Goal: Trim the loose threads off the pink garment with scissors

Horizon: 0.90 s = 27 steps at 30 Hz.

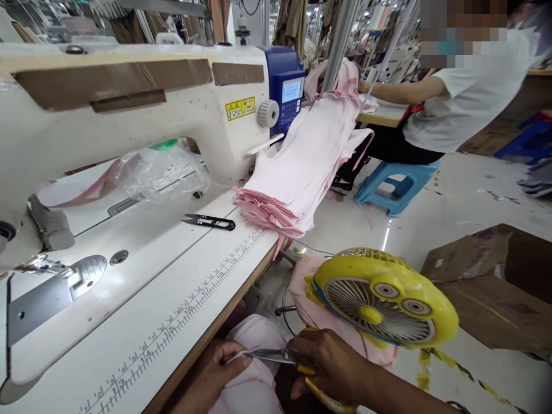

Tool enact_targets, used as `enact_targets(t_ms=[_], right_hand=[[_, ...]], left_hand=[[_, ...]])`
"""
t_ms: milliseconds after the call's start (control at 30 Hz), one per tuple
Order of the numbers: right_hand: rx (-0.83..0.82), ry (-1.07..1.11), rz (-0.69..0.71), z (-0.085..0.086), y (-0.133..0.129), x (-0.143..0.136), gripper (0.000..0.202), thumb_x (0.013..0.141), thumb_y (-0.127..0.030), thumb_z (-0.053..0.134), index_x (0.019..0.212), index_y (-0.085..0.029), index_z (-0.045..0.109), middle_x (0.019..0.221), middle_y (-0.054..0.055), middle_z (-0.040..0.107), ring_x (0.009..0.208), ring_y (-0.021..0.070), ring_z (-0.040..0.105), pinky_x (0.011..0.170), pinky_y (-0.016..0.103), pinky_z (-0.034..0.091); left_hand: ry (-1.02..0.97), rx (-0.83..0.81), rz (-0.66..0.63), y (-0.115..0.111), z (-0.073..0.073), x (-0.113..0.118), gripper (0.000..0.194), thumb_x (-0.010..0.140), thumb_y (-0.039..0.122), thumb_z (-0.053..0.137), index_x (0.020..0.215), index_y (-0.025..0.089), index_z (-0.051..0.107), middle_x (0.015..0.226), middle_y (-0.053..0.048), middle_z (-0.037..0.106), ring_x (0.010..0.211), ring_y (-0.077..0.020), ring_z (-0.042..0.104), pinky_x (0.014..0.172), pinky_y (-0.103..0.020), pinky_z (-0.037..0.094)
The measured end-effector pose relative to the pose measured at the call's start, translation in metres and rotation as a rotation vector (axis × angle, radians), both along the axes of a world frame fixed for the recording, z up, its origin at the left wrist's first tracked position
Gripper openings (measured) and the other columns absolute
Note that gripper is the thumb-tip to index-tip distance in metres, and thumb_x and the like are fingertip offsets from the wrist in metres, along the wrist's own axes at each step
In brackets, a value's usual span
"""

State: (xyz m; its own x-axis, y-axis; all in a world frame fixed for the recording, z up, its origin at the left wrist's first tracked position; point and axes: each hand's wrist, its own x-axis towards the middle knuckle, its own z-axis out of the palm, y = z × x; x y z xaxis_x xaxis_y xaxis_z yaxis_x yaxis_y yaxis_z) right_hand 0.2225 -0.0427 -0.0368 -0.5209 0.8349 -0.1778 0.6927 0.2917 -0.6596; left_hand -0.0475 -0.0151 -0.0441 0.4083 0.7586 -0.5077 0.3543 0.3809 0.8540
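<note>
A cream-white sewing machine (190, 103), its smooth enamelled arm patched with strips of brown tape, spans the left of a factory floor; beneath it runs a flat white worktop (202, 270), edged in brown and printed with a ruler scale; at upper right a co-worker (470, 103) in a white short-sleeved top sits on a blue moulded-plastic stool (394, 185), one arm reaching toward pale pink cloth.

A thick stack of soft pink fabric (297, 167), its layered edges a deeper rose, drapes over the worktop's far end; a creased brown cardboard box (478, 287) stands on the glossy floor, near a glossy yellow fan (370, 315) with a rounded body, slatted grille and two ringed eyes; crumpled clear plastic (159, 178) lies behind the machine's arm.

In the foreground, below the worktop's front edge, a loosely folded pink piece (252, 394) rests over the person's lap; the left grip (215, 365) pinches its edge between thumb and fingers; the right grip (332, 359) is closed around yellow-handled scissors (280, 356), the slim steel blades touching the cloth just beside the left thumb; small black thread snips (218, 222) lie flat on the worktop.
</note>
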Motion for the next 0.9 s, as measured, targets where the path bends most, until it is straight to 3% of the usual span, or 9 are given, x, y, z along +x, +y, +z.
enact_targets(t_ms=[133, 333, 500, 633, 733, 800, 900], right_hand=[[0.05, -0.006, 0.025, 0.0, 0.005, 0.0, 0.047, 0.072, -0.064, 0.072, 0.082, -0.021, 0.058, 0.075, 0.001, 0.061, 0.067, 0.0166, 0.054, 0.056, 0.026, 0.027], [0.072, -0.003, 0.051, 0.002, 0.015, -0.004, 0.037, 0.076, -0.055, 0.073, 0.086, -0.021, 0.06, 0.08, 0.003, 0.063, 0.072, 0.0184, 0.056, 0.057, 0.027, 0.027], [-0.001, 0.027, 0.023, 0.001, 0.013, 0.002, 0.033, 0.075, -0.05, 0.075, 0.082, -0.021, 0.06, 0.078, 0.001, 0.063, 0.068, 0.016, 0.056, 0.055, 0.025, 0.026], [-0.097, 0.071, -0.061, -0.001, 0.008, -0.001, 0.04, 0.07, -0.053, 0.079, 0.075, -0.02, 0.057, 0.07, -0.002, 0.06, 0.059, 0.0124, 0.051, 0.051, 0.023, 0.025], [-0.164, 0.118, -0.115, -0.002, 0.008, -0.004, 0.036, 0.07, -0.045, 0.08, 0.074, -0.019, 0.056, 0.065, -0.005, 0.054, 0.056, 0.0099, 0.044, 0.05, 0.021, 0.025], [-0.198, 0.155, -0.147, -0.004, 0.01, -0.003, 0.031, 0.074, -0.042, 0.077, 0.076, -0.019, 0.056, 0.063, -0.007, 0.049, 0.055, 0.0093, 0.04, 0.049, 0.021, 0.025], [-0.22, 0.18, -0.228, -0.008, 0.013, 0.004, 0.027, 0.081, -0.041, 0.069, 0.078, -0.019, 0.054, 0.059, -0.008, 0.04, 0.054, 0.0096, 0.034, 0.048, 0.021, 0.022]], left_hand=[[0.025, 0.0, -0.007, 0.005, 0.004, 0.001, 0.044, 0.076, 0.058, 0.067, 0.071, 0.015, 0.065, 0.064, 0.002, 0.061, 0.063, -0.0135, 0.057, 0.064, -0.028, 0.043], [0.058, 0.024, 0.04, 0.005, -0.002, 0.003, 0.035, 0.076, 0.049, 0.071, 0.084, 0.015, 0.068, 0.082, -0.002, 0.07, 0.081, -0.0177, 0.065, 0.079, -0.035, 0.048], [0.055, -0.005, 0.024, 0.003, -0.004, 0.001, 0.039, 0.078, 0.054, 0.067, 0.076, 0.015, 0.067, 0.078, -0.001, 0.07, 0.079, -0.0182, 0.065, 0.077, -0.034, 0.049], [0.052, -0.024, 0.011, 0.003, -0.008, 0.002, 0.047, 0.077, 0.061, 0.065, 0.082, 0.014, 0.069, 0.085, -0.005, 0.071, 0.084, -0.0195, 0.066, 0.081, -0.036, 0.049], [0.065, -0.024, 0.003, 0.002, -0.009, 0.005, 0.056, 0.075, 0.067, 0.061, 0.085, 0.013, 0.07, 0.087, -0.008, 0.072, 0.086, -0.0215, 0.066, 0.082, -0.037, 0.048], [0.075, -0.014, -0.022, 0.0, -0.005, 0.006, 0.055, 0.075, 0.066, 0.061, 0.085, 0.013, 0.071, 0.088, -0.008, 0.072, 0.089, -0.0233, 0.065, 0.085, -0.038, 0.048], [0.075, -0.001, -0.118, -0.006, 0.009, 0.002, 0.041, 0.079, 0.055, 0.067, 0.084, 0.015, 0.071, 0.087, -0.004, 0.072, 0.088, -0.0214, 0.065, 0.085, -0.037, 0.048]])
